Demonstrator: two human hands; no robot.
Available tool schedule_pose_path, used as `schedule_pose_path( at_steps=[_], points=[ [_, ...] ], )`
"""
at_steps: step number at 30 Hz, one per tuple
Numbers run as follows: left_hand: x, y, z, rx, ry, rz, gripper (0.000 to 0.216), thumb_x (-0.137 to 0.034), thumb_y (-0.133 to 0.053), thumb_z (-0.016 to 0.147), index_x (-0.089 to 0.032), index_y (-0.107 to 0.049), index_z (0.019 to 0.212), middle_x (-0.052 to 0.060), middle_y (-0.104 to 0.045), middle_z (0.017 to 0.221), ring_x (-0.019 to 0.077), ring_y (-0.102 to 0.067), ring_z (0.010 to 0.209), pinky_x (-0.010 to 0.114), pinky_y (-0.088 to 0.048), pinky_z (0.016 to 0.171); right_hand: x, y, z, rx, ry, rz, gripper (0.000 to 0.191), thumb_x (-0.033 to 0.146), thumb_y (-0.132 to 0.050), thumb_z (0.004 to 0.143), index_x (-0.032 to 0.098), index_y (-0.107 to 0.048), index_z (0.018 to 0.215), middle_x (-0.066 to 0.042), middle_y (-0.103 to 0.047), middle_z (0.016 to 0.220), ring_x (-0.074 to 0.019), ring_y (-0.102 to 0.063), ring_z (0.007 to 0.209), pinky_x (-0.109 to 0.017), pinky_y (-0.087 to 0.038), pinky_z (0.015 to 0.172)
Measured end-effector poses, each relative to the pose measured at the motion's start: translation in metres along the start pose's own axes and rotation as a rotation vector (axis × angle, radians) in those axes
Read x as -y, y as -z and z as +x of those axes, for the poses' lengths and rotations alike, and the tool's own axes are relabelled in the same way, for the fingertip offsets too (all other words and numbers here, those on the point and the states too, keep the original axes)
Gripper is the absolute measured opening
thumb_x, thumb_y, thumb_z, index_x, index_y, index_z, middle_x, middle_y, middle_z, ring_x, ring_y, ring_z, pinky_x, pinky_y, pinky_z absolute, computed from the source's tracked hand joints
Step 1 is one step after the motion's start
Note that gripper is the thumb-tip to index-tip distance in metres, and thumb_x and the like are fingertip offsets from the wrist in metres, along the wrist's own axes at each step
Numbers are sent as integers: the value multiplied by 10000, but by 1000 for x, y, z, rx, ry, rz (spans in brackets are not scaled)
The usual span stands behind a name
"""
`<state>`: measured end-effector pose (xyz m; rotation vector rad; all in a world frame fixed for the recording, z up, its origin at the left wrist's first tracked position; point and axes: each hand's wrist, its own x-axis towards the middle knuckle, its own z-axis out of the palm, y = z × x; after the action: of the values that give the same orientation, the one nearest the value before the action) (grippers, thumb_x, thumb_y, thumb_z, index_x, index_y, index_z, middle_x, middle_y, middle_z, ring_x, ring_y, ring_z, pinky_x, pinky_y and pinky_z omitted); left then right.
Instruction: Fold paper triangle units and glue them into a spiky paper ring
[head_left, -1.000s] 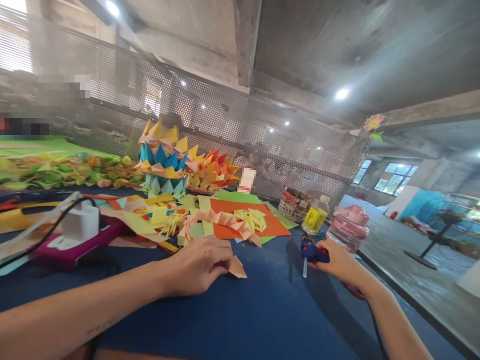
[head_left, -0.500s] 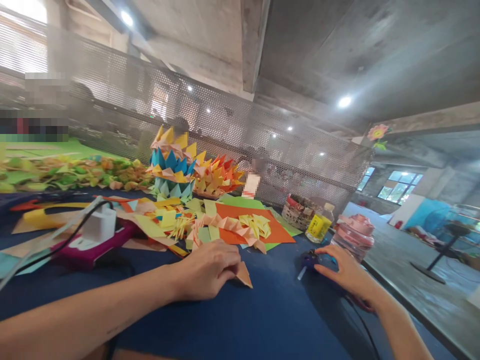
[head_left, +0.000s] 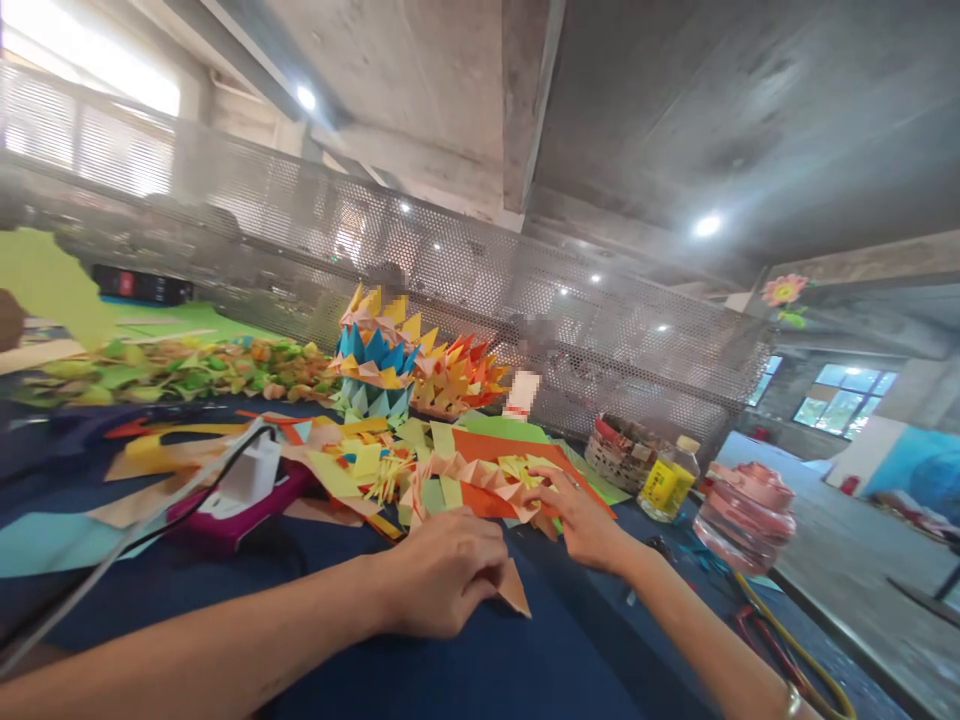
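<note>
My left hand (head_left: 454, 572) rests on the dark blue tabletop, fingers curled around a folded peach paper piece (head_left: 515, 590) whose pointed end sticks out to the right. Ahead of it, my right hand (head_left: 589, 525) reaches to the right end of a peach strip of folded paper points (head_left: 501, 492). Its fingers are apart; some touch or hover over the strip, and the thumb is not visible. Under the strip lie orange sheets (head_left: 480, 446) and yellow folded pieces. A small dark object (head_left: 660, 546) is partly hidden behind my right forearm.
A magenta and white power strip (head_left: 240, 515) with cables sits left. Behind stand layered paper crowns (head_left: 375, 360) and a heap of folded green and yellow pieces (head_left: 187, 370). To the right are a basket (head_left: 619, 455), a yellow-labelled bottle (head_left: 667, 482), a pink jug (head_left: 746, 515) and a red-handled tool (head_left: 761, 640).
My right hand has left the small dark object on the right and moved left to the peach strip. My left hand keeps the folded paper. The view has shifted slightly left and up.
</note>
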<state>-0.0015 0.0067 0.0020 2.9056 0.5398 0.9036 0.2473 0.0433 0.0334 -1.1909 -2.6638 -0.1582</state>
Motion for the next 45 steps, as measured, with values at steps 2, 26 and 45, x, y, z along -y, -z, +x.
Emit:
schedule_pose_path(
  at_steps=[2, 26, 45],
  points=[
    [1, 0, 0, 4, 0, 1, 147, -72, -539, 744, -178, -465, 673, 9, -580, 714, 158, -555, 682, 271, -410, 673, 0, -3, 4, 3, 9, -1, 454, -28, -521, 711, 259, -591, 1056, -68, -420, 1354, -247, -440, 1244, -430, -387, 1002],
    [2, 8, 0, 0, 6, 36, 111, -79, -539, 770, -172, -530, 711, 18, -610, 736, 171, -585, 732, 281, -419, 724, 40, 17, -17, -18, 46, 145, 431, -83, -389, 664, 187, -642, 884, -44, -660, 939, -177, -607, 922, -301, -471, 827],
    [-6, 13, 0, -57, -76, 87, 132, -46, -494, 816, -158, -544, 768, 21, -582, 752, 162, -536, 711, 283, -386, 695, 48, 30, -28, -109, 64, -17, 379, 12, -455, 779, 231, -708, 957, -52, -603, 896, -164, -594, 817, -285, -477, 720]
  ],
)
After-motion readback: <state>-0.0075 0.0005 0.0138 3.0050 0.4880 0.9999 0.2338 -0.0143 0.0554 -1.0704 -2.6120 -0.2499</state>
